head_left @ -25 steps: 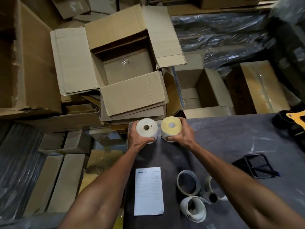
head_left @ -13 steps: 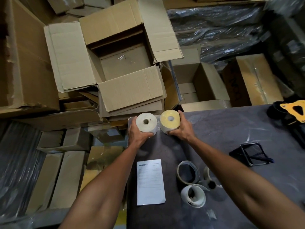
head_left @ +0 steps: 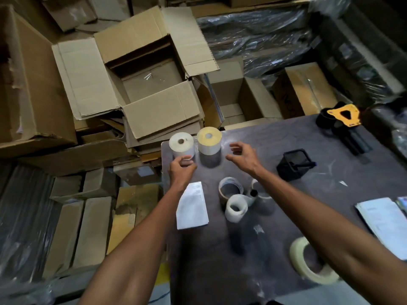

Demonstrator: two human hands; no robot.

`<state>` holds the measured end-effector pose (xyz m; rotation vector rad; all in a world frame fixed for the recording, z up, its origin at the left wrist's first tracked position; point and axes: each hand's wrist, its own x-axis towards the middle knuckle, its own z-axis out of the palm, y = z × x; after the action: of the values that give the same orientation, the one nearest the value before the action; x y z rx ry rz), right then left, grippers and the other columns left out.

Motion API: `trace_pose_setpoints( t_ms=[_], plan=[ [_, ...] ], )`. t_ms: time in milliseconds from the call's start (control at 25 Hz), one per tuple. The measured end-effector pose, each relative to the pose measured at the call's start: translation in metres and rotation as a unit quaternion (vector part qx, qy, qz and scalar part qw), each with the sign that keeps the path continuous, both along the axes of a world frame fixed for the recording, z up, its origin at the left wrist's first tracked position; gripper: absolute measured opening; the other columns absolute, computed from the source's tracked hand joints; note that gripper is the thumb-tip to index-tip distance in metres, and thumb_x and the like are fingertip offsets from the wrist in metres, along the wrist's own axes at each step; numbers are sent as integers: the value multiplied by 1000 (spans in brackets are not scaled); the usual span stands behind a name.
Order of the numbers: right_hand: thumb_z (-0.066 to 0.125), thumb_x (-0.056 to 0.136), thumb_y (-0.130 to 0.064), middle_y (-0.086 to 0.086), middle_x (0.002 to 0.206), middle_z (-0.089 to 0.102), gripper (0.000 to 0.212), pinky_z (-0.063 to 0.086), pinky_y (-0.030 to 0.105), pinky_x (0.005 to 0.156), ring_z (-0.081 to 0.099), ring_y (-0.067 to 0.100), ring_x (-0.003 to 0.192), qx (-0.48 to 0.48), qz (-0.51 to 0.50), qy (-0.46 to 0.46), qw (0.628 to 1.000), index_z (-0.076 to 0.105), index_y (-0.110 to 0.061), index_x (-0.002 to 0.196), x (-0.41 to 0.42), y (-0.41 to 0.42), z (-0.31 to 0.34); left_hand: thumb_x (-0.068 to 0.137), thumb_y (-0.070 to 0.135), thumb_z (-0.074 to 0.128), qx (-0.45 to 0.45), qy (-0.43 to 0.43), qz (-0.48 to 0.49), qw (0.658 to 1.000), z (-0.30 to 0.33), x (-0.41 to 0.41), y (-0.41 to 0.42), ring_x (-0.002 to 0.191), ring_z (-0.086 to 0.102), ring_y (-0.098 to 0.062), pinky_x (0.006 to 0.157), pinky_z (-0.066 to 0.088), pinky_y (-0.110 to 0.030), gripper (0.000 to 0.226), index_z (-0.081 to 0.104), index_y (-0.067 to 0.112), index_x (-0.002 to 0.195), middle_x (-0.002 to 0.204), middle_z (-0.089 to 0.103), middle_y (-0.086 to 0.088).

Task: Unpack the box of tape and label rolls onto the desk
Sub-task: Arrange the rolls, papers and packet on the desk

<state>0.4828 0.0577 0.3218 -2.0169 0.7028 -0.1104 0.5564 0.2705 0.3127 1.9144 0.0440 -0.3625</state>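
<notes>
We stand both rolls on end at the desk (head_left: 286, 216) corner. The left hand (head_left: 181, 169) fingers close lightly on the white label roll (head_left: 181, 144); the right hand (head_left: 243, 156), fingers spread and empty, sits just beside the yellow label roll (head_left: 209, 140). We should release straight off, avoiding the edge beyond the fingertips.

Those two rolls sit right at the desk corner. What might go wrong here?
The white roll stands at the very corner of the desk, so a nudge from the left hand, which is touching it, might tip it off. The yellow roll is also near the edge. The right hand hovers open beside it and might bump it.
</notes>
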Motion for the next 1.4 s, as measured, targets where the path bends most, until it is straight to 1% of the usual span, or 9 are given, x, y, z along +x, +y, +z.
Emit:
trace_pose_setpoints(
  t_ms=[160, 320, 480, 600, 720, 880, 1080, 1280, 1400],
  plan=[
    [76, 82, -15, 3, 101, 75, 28, 58, 32, 91, 71, 12, 93, 17, 16, -24, 999, 72, -10, 110, -77, -3, 18, 79, 8, 72, 10, -87, -124, 988, 14, -80, -29, 85, 70, -16, 77, 60, -28, 25, 72, 15, 103, 89, 73, -1],
    [71, 83, -5, 7, 93, 75, 23, 58, 16, 68, 68, 9, 75, 30, 39, -75, 996, 72, -4, 105, -153, -22, 24, 79, 7, 70, 8, -128, -153, 980, 25, -166, -65, 68, 65, -3, 63, 53, -18, 18, 73, 19, 91, 79, 72, 4],
    [75, 78, -9, -4, 86, 74, 20, 51, 11, 71, 64, -5, 69, 3, 44, -90, 995, 75, -10, 98, -227, -56, 4, 76, 10, 67, 45, -153, -175, 972, 16, -249, -93, 55, 55, 3, 60, 49, -17, 17, 74, 22, 86, 68, 65, 15],
    [74, 77, -14, -6, 86, 73, 18, 51, 13, 72, 66, 0, 73, -30, 42, -67, 996, 74, -15, 95, -290, -86, -12, 76, 12, 70, 68, -137, -208, 966, 4, -303, -109, 66, 61, -3, 70, 58, -25, 20, 74, 18, 95, 79, 70, 8],
    [72, 78, -20, 1, 100, 75, 25, 55, 30, 86, 69, 15, 93, -97, 54, -48, 993, 74, -15, 103, -352, -114, -29, 72, 26, 84, 85, -102, -198, 971, -21, -347, -113, 84, 63, -10, 81, 57, -30, 49, 65, 17, 117, 101, 67, -2],
    [73, 77, -32, 5, 105, 69, 30, 50, 35, 90, 63, 24, 99, -213, 95, -26, 972, 72, -17, 103, -404, -135, -44, 48, 58, 90, 128, -49, -211, 968, -53, -384, -113, 115, 59, -16, 99, 52, -38, 103, 44, 29, 136, 129, 55, 1],
    [73, 67, -56, 6, 129, 53, 62, 45, 40, 102, 50, 25, 121, -219, 114, -33, 969, 62, -24, 120, -434, -143, -59, 46, 58, 92, 167, -59, -206, 962, -58, -409, -118, 137, 40, -21, 115, 36, -44, 127, 27, 25, 150, 148, 42, -2],
    [83, 62, -49, 10, 145, 35, 96, 38, 39, 111, 38, 28, 133, -195, 108, -28, 974, 40, -20, 143, -447, -149, -69, 52, 52, 91, 195, -64, -195, 959, -63, -406, -130, 142, 34, -28, 116, 33, -45, 132, 17, 19, 156, 154, 35, -9],
    [77, 60, -60, 12, 150, 28, 114, 36, 42, 115, 34, 28, 138, -163, 84, -24, 983, 26, -16, 151, -447, -148, -76, 51, 50, 93, 195, -54, -176, 963, -64, -405, -140, 141, 35, -27, 116, 34, -42, 133, 17, 18, 156, 153, 35, -9]
  ],
)
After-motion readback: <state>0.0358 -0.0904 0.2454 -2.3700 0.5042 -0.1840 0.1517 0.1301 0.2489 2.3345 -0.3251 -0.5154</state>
